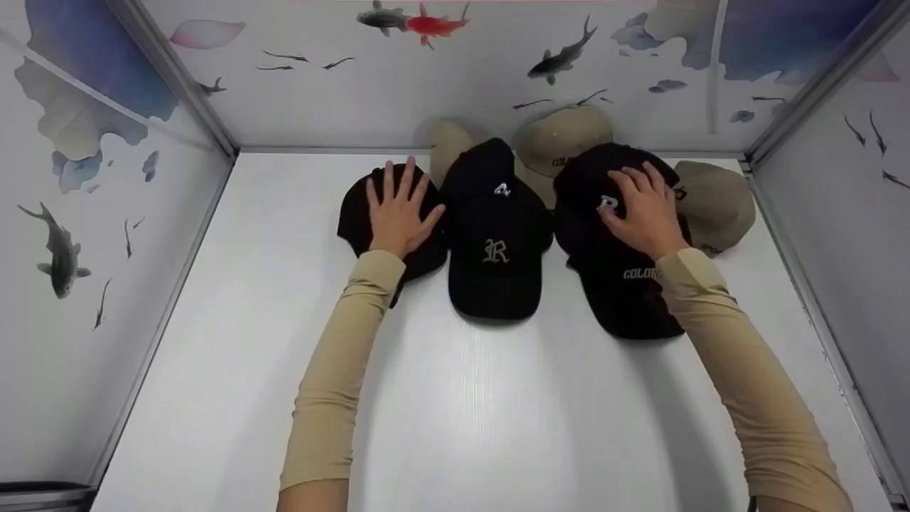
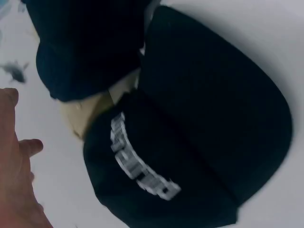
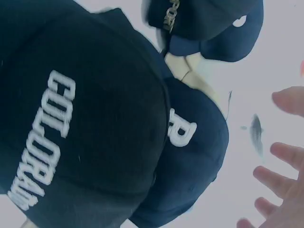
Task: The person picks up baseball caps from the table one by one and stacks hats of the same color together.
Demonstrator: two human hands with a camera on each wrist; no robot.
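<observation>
In the head view my left hand (image 1: 399,217), fingers spread, lies over a plain-looking black cap (image 1: 355,213). To the right, my right hand (image 1: 645,213) is over a dark cap with a white letter (image 1: 583,181), its fingers slightly bent and apart. Just in front of that lies a black cap lettered COLORADO (image 1: 625,309), partly behind the right wrist; the right wrist view shows this lettered cap (image 3: 109,123) up close. Between the hands, a black cap with an R (image 1: 494,288) overlaps a dark cap with a small white letter (image 1: 480,167).
Beige caps stand behind the dark ones: one at the back left (image 1: 446,146), another in the middle (image 1: 569,131), and one at the far right (image 1: 721,206). The white table (image 1: 455,412) is bounded by fish-patterned panels (image 1: 398,85) at the back and sides.
</observation>
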